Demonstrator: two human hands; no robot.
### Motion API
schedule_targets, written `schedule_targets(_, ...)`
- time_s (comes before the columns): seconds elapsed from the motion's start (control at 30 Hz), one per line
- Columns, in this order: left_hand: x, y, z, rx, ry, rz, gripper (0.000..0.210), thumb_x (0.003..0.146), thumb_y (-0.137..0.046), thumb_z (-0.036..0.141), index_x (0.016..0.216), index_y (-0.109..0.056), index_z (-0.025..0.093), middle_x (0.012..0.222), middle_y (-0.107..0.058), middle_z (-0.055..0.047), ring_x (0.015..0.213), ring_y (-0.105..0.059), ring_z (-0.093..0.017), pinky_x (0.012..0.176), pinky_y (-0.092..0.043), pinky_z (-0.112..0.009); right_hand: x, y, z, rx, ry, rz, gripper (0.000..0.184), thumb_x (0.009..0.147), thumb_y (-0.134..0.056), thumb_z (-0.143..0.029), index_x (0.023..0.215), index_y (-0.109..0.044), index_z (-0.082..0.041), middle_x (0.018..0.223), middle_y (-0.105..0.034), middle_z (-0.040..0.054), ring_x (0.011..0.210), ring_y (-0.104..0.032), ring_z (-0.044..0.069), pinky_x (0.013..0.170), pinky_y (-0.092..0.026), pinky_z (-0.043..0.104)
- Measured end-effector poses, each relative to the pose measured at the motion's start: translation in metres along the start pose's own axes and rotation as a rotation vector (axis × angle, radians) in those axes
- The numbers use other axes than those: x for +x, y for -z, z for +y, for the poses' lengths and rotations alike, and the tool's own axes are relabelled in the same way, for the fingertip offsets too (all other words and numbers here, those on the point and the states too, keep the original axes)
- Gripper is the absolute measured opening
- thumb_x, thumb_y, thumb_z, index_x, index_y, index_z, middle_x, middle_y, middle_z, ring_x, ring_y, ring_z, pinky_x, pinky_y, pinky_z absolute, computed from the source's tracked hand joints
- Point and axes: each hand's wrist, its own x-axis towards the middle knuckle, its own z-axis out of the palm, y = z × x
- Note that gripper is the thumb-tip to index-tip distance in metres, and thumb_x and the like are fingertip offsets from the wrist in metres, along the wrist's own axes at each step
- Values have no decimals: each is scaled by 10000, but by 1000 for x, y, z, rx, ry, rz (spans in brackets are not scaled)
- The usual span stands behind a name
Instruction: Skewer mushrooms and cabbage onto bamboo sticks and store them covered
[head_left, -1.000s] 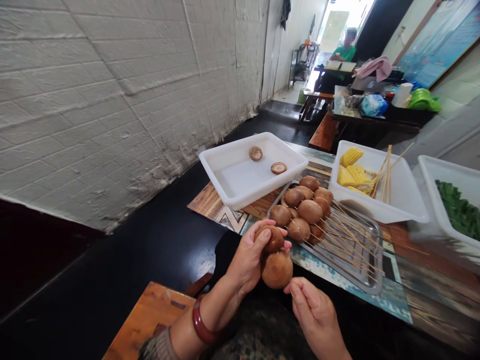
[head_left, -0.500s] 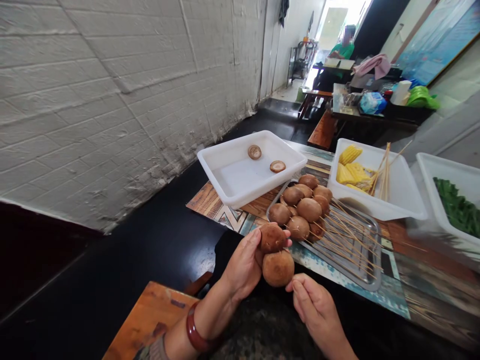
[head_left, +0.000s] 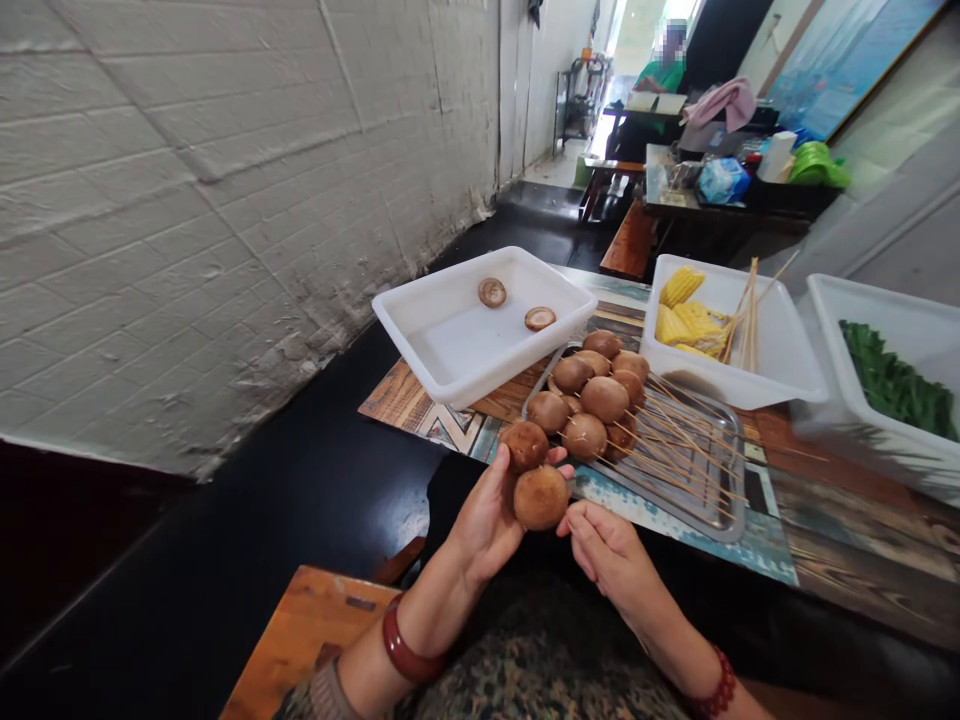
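Two brown mushroom caps (head_left: 541, 498) are held in front of me, one above the other. My left hand (head_left: 484, 520) is wrapped around them from the left, fingertips showing behind. At the lower cap's right edge, my right hand (head_left: 604, 545) is pinched on a thin skewer, mostly hidden by the fingers; a pale bit of stick shows by the wrist. Just beyond my hands, a metal tray (head_left: 716, 525) carries several skewered mushrooms (head_left: 605, 398), their bamboo sticks pointing right. Two loose mushrooms (head_left: 492, 292) lie in a white plastic tub (head_left: 442, 385) behind.
A second white tub (head_left: 780, 385) holds yellow corn pieces (head_left: 690, 320) and bare skewers (head_left: 746, 320). Further right, another tub (head_left: 832, 330) contains green leaves (head_left: 896, 380). A white wall (head_left: 225, 200) runs along the left. A person in green (head_left: 664, 75) sits far back near another table.
The view has shifted slightly, so the tubs and tray appear further left and higher. Both hands stay on the mushrooms and skewer, slightly nearer the tray.
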Motion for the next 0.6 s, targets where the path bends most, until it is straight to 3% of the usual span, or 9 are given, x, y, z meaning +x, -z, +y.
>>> schedule_targets(0.13, 1, -8, 0, 95, -60, 93, 488, 919, -549, 520, 1155, -641, 103, 1128, -721, -186, 1038, -700, -308, 902, -557, -424, 2, 6, 1, -177, 140, 14, 416, 965, -423, -519, 796, -602, -184, 433, -382, -93, 389, -357, 86, 442, -306, 215)
schedule_targets(0.27, 1, -17, -1, 140, -107, 114, 479, 909, -565, 524, 1129, -652, 108, 1116, -727, -182, 1025, -704, -309, 856, -574, -409, 1, 12, -5, -344, 273, 72, 332, 978, -434, -406, 792, -621, -204, 463, -441, -69, 418, -396, 101, 469, -356, 228)
schedule_targets(0.47, 2, -20, -4, 165, -69, 35, 509, 861, -639, 519, 1187, -660, 127, 1267, -668, -184, 1204, -614, -338, 986, -520, -432, 1, 16, -8, -352, 312, 143, 358, 989, -404, -373, 767, -627, -202, 533, -536, -31, 499, -494, 115, 508, -394, 221)
schedule_targets(0.6, 6, -20, -5, 207, -25, 96, 433, 856, -679, 424, 1177, -679, 134, 1282, -667, -164, 1219, -607, -325, 1018, -510, -429, 2, 16, -4, -406, 359, 187, 355, 994, -392, -329, 758, -624, -199, 653, -633, -5, 600, -574, 119, 606, -435, 220)
